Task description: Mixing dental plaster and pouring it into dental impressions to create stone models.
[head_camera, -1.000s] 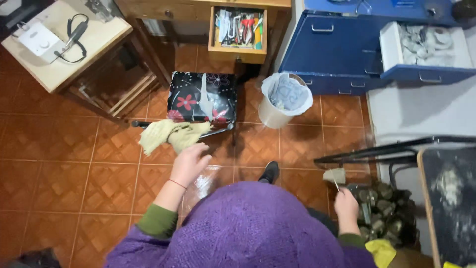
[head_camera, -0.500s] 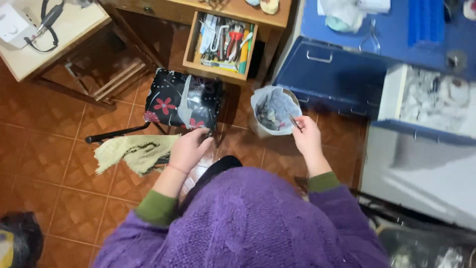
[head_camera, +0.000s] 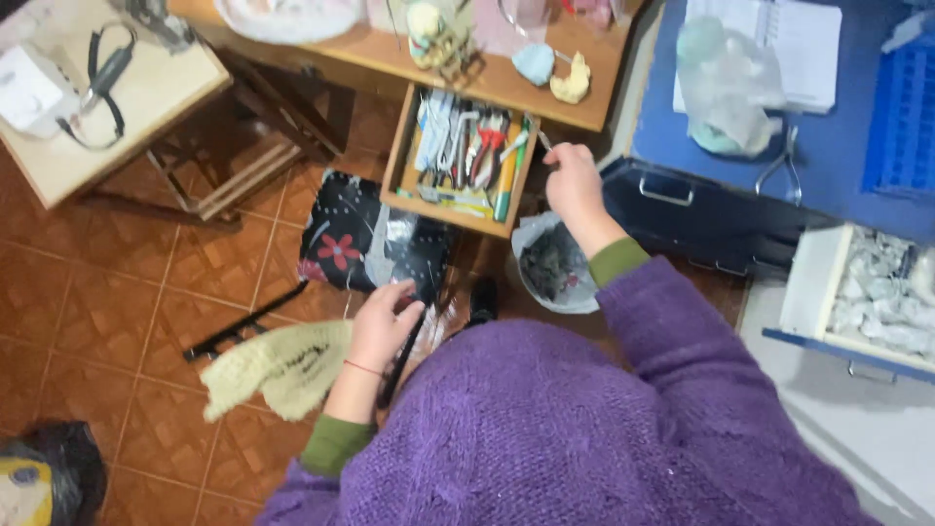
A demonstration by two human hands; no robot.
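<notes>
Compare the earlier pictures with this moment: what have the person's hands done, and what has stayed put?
The right hand has risen from low by the floor, past the lined bin, to the open tool drawer; whether it holds anything is unclear. The left hand stays low beside the yellow cloth. Bin, floral cushion and drawer have not moved.

One head-worn camera looks steeply down from above the shoulders, near the hands, over the tiled floor.
</notes>
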